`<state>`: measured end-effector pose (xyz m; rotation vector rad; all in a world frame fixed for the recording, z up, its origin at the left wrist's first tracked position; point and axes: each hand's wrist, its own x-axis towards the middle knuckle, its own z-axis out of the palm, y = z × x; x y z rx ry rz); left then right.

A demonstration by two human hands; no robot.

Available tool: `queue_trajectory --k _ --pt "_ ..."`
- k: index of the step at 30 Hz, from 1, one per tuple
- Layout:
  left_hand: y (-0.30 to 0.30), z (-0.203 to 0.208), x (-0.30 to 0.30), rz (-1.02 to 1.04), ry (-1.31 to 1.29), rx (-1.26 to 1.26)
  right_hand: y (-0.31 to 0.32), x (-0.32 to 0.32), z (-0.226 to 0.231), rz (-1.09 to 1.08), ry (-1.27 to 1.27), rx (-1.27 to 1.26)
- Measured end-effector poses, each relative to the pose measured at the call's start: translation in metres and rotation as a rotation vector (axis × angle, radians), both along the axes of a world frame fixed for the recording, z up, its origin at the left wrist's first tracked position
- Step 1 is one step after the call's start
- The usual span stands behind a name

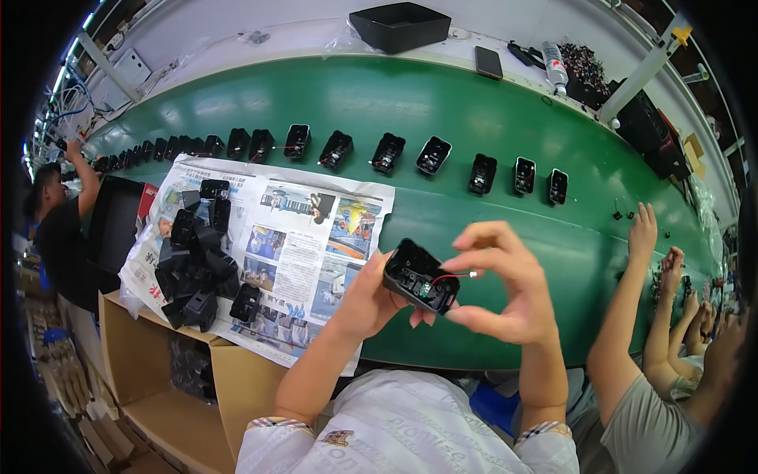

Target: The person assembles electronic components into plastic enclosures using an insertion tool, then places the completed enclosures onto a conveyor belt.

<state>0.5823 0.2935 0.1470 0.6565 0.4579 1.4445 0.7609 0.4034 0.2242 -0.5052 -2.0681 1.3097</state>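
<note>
An open black plastic housing (pixel 412 272), tilted with its hollow side up, is held above the green table. Inside it a small green circuit board (pixel 426 289) shows, and a red wire runs out to a white connector (pixel 474 274). My left hand (pixel 367 296) grips the housing's left side, thumb on the near rim and fingers underneath. At its right end my right hand (pixel 505 288) spans the housing between thumb and index finger, beside the wire; the other fingers are curved and raised. Part of the left fingers is hidden below the housing.
A row of similar black housings (pixel 388 152) crosses the green table (pixel 355 95). On a newspaper (pixel 292 237) at left lies a pile of black housings (pixel 193 265). A cardboard box (pixel 150 379) stands below. Co-workers' arms (pixel 624 316) reach in at right; another person (pixel 67 213) works at far left.
</note>
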Motion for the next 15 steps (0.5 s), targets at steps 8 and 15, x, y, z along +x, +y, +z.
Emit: queue_trajectory --k 8,15 --pt "0.019 0.024 0.009 0.025 0.238 -0.310 -0.010 -0.006 -0.013 0.033 -0.084 0.185" --pt "0.020 0.042 0.003 -0.019 0.495 -0.228 0.003 0.014 -0.035 0.053 -0.031 -0.047"
